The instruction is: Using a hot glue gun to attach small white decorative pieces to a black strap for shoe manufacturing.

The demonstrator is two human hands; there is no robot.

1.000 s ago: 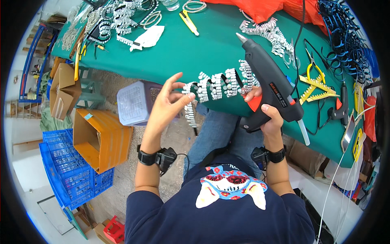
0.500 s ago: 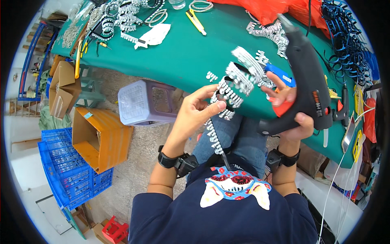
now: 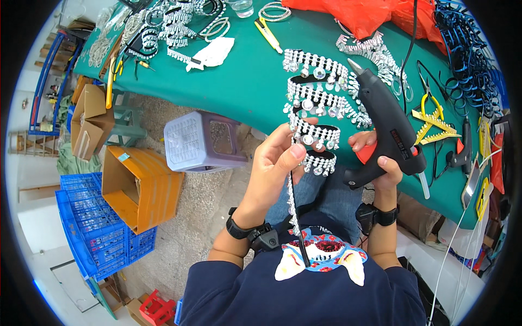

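Note:
My left hand [image 3: 278, 157] pinches a coiled black band trimmed with rhinestones [image 3: 321, 100] between thumb and fingers. Its loops rise above the hand, and a straight tail with a bare black end hangs down over my shirt. In my right hand [image 3: 385, 171] is a black glue gun [image 3: 389, 117] with a red trigger. Fingers are curled at the trigger and the thumb is on the handle. The nozzle points up and away, just right of the rhinestone loops, and a translucent glue stick sticks out of the rear.
On the green-covered table [image 3: 217, 89] lie a yellow box cutter [image 3: 268, 35], yellow-handled pliers [image 3: 431, 103], rhinestone trim [image 3: 174, 24], blue-black bands [image 3: 467, 60] and red plastic [image 3: 364, 16]. Left on the floor stand a grey stool [image 3: 187, 142], cardboard boxes [image 3: 157, 185] and blue crates [image 3: 87, 217].
The rhinestone coil hangs steadier, its loops spread apart. My right fingers have curled in toward the trigger and the glue gun has shifted slightly. The blue object beside those fingers no longer shows.

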